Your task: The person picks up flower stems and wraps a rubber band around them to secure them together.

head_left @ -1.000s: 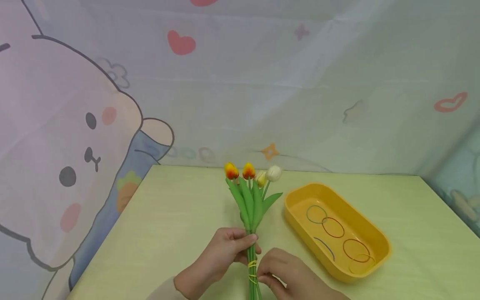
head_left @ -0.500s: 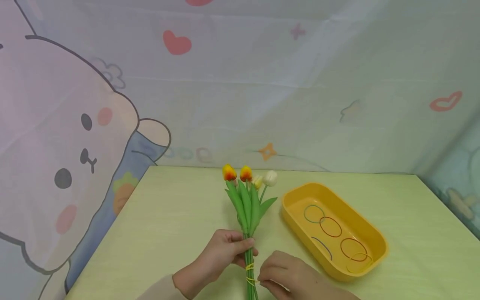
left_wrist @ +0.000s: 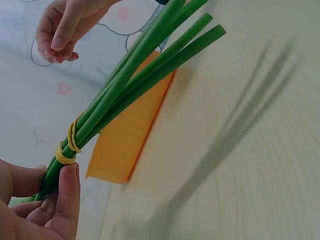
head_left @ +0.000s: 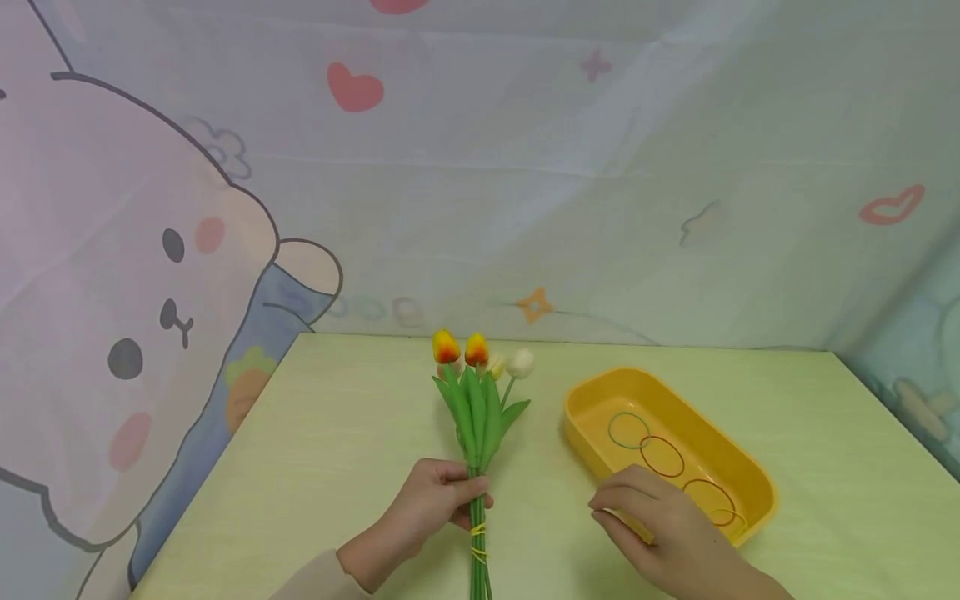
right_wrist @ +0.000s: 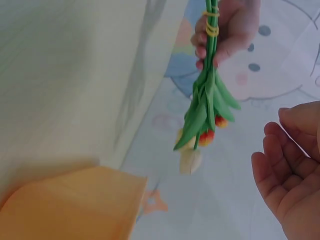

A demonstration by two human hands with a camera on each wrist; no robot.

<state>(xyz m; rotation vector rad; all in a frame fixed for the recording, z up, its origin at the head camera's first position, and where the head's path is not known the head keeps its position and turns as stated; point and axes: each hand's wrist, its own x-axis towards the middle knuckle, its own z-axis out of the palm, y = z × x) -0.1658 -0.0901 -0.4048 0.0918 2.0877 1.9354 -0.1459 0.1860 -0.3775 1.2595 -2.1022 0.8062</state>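
Note:
A bunch of artificial tulips (head_left: pixel 480 417) with red-yellow, white and pale yellow heads is gripped round its green stems by my left hand (head_left: pixel 435 504). Below that grip, a yellow rubber band (left_wrist: pixel 68 145) wraps the stems in several turns. The stem ends (left_wrist: pixel 200 37) spread freely past the band in the left wrist view. My right hand (head_left: pixel 663 529) is apart from the bunch, over the near left side of the yellow tray. Its fingers are loosely curled with nothing between them in the right wrist view.
The yellow tray (head_left: pixel 581 437) stands on the table right of the tulips, with several coloured rubber bands, among them a green one (head_left: pixel 628 414) and a red one (head_left: pixel 662 440), lying in it. A printed cloth (head_left: pixel 480 167) hangs behind the table.
My right hand has let go of the yellow band at the stems and moved right to the tray. My left hand has shifted slightly left with the tulips.

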